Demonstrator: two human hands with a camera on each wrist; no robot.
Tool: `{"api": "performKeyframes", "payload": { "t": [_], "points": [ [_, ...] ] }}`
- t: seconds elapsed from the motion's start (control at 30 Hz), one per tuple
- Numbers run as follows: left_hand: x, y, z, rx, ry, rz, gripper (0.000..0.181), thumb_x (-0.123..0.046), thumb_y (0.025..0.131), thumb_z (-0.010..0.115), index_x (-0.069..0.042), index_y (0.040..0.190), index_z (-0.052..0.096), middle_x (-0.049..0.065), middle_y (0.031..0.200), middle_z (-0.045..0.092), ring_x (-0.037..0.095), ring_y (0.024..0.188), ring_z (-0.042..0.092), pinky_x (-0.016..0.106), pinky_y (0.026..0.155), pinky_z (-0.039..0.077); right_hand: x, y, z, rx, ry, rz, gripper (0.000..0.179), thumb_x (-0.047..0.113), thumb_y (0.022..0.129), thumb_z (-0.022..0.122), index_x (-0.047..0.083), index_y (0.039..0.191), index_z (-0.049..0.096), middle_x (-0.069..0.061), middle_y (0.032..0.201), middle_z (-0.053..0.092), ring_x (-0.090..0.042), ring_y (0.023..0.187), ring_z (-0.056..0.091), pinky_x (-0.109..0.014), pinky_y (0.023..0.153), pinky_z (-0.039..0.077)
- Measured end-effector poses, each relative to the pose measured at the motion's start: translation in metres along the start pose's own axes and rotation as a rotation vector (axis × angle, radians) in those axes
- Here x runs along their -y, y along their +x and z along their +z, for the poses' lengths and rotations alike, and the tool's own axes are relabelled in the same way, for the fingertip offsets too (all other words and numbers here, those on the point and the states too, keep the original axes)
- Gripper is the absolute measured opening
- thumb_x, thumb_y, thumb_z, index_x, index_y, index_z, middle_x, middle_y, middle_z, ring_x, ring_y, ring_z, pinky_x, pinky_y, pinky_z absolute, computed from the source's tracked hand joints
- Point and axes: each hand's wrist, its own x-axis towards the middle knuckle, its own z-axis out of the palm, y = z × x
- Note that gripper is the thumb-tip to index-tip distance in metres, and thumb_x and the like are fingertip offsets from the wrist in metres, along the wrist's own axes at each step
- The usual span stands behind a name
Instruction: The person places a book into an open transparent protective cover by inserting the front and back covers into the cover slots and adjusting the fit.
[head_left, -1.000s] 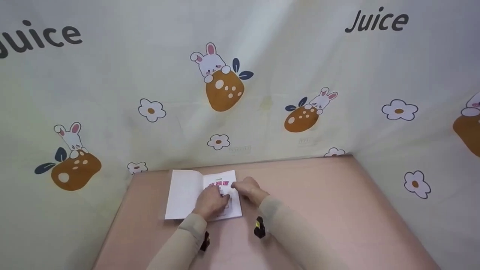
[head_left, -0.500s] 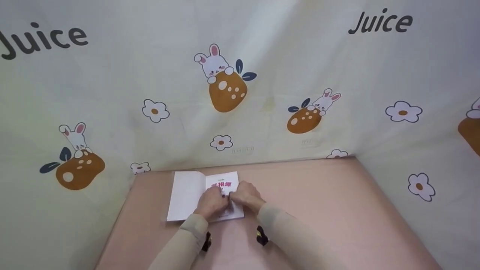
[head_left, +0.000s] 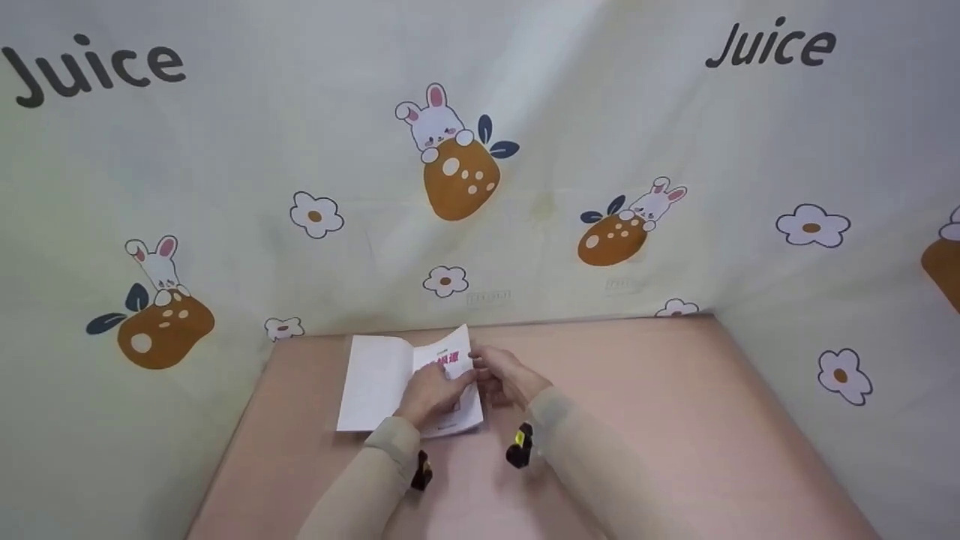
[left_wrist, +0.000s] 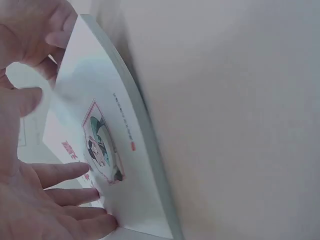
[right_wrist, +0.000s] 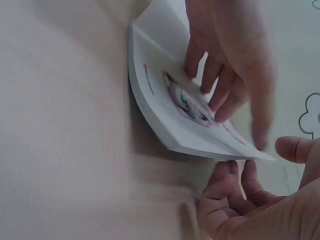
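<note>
A book point(head_left: 375, 382) lies spread on the pink-topped table, a blank white side at left and a title page point(head_left: 471, 409) with red lettering at right. My left hand point(head_left: 429, 391) reaches over the title page, its fingertips point(left_wrist: 102, 220) resting on the paper by a small printed figure point(left_wrist: 104, 150) and its thumb spread toward the page's outer edge. My right hand point(head_left: 514, 373) is at that outer edge, with fingertips point(right_wrist: 227, 167) under the page block and the thumb point(right_wrist: 292, 149) apart from the paper. The block's right side is bent upward.
Pale cloth point(head_left: 360, 262) printed with rabbits, flowers and "Juice" hangs behind and along both sides of the table point(head_left: 637, 420). Dark wrist devices point(head_left: 519, 444) sit under both sleeves.
The page block's right side has risen and curved up. My right hand has moved from over the page to its outer edge. My left thumb has shifted toward that edge.
</note>
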Motion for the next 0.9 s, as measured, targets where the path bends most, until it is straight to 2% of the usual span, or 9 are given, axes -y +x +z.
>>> {"api": "performKeyframes", "payload": {
  "t": [0.1, 0.2, 0.27, 0.33, 0.47, 0.5, 0.63, 0.73, 0.9],
  "points": [
    [-0.003, 0.003, -0.005, 0.0, -0.079, -0.028, 0.067, -0.065, 0.095, 0.075, -0.002, 0.115, 0.072, 0.009, 0.098, 0.071, 0.021, 0.082, 0.065, 0.027, 0.065, 0.045, 0.005, -0.002, 0.006, 0.038, 0.02, -0.056, 0.053, 0.045, 0.111, 0.058, 0.006, 0.144, 0.072, -0.01, 0.121, 0.082, -0.022, 0.105, 0.08, -0.042, 0.102, 0.065],
    [0.0, 0.008, -0.011, 0.007, -0.165, -0.063, 0.064, -0.057, 0.091, 0.078, 0.001, 0.117, 0.069, 0.009, 0.097, 0.069, 0.02, 0.078, 0.063, 0.025, 0.06, 0.043, 0.009, -0.003, 0.011, 0.081, 0.047, -0.112, 0.056, 0.043, 0.113, 0.055, 0.003, 0.151, 0.067, -0.016, 0.135, 0.079, -0.027, 0.115, 0.081, -0.05, 0.118, 0.06],
    [0.005, 0.012, -0.016, 0.013, -0.214, -0.073, 0.062, -0.05, 0.09, 0.078, 0.004, 0.118, 0.068, 0.011, 0.098, 0.069, 0.021, 0.079, 0.064, 0.026, 0.06, 0.046, 0.01, -0.003, 0.013, 0.112, 0.062, -0.134, 0.055, 0.042, 0.114, 0.055, 0.003, 0.151, 0.067, -0.017, 0.138, 0.079, -0.028, 0.118, 0.081, -0.053, 0.123, 0.056],
    [0.021, 0.026, -0.015, 0.038, -0.259, -0.072, 0.061, -0.049, 0.09, 0.075, 0.006, 0.117, 0.069, 0.012, 0.097, 0.07, 0.023, 0.08, 0.065, 0.028, 0.061, 0.05, 0.009, -0.003, 0.014, 0.143, 0.09, -0.141, 0.054, 0.04, 0.114, 0.054, 0.003, 0.15, 0.067, -0.017, 0.137, 0.079, -0.029, 0.12, 0.081, -0.053, 0.122, 0.057],
    [0.031, 0.033, -0.02, 0.079, -0.316, -0.036, 0.054, -0.043, 0.094, 0.072, 0.007, 0.114, 0.075, 0.009, 0.092, 0.071, 0.022, 0.081, 0.066, 0.03, 0.066, 0.054, 0.005, -0.002, 0.015, 0.178, 0.119, -0.152, 0.05, 0.039, 0.116, 0.052, 0.003, 0.146, 0.069, -0.016, 0.135, 0.08, -0.03, 0.122, 0.081, -0.049, 0.114, 0.063],
    [0.031, 0.033, -0.02, 0.086, -0.332, -0.021, 0.051, -0.041, 0.095, 0.072, 0.007, 0.112, 0.076, 0.008, 0.089, 0.071, 0.021, 0.079, 0.066, 0.029, 0.065, 0.054, 0.003, -0.001, 0.014, 0.177, 0.123, -0.156, 0.048, 0.038, 0.117, 0.051, 0.002, 0.144, 0.069, -0.016, 0.134, 0.08, -0.03, 0.122, 0.081, -0.047, 0.111, 0.064],
    [0.016, 0.013, -0.027, 0.088, -0.398, -0.005, 0.037, -0.033, 0.096, 0.075, 0.003, 0.104, 0.079, 0.001, 0.084, 0.069, 0.017, 0.078, 0.065, 0.025, 0.067, 0.053, -0.002, -0.001, 0.013, 0.168, 0.124, -0.166, 0.041, 0.031, 0.117, 0.053, 0.002, 0.139, 0.071, -0.017, 0.13, 0.082, -0.028, 0.116, 0.083, -0.044, 0.106, 0.067],
    [0.013, 0.008, -0.027, 0.065, -0.407, -0.015, 0.034, -0.03, 0.095, 0.076, 0.003, 0.104, 0.08, -0.001, 0.087, 0.069, 0.015, 0.082, 0.064, 0.022, 0.071, 0.051, -0.005, 0.001, 0.013, 0.168, 0.135, -0.168, 0.038, 0.027, 0.114, 0.06, 0.0, 0.137, 0.073, -0.018, 0.128, 0.083, -0.027, 0.114, 0.084, -0.042, 0.105, 0.067],
    [0.012, 0.005, -0.028, 0.032, -0.396, -0.018, 0.036, -0.026, 0.096, 0.073, 0.007, 0.108, 0.08, 0.003, 0.09, 0.072, 0.015, 0.083, 0.064, 0.02, 0.072, 0.05, -0.011, 0.005, 0.012, 0.132, 0.129, -0.199, 0.033, 0.011, 0.106, 0.069, -0.005, 0.135, 0.072, -0.021, 0.125, 0.084, -0.028, 0.114, 0.085, -0.041, 0.104, 0.068]
  ]
}}
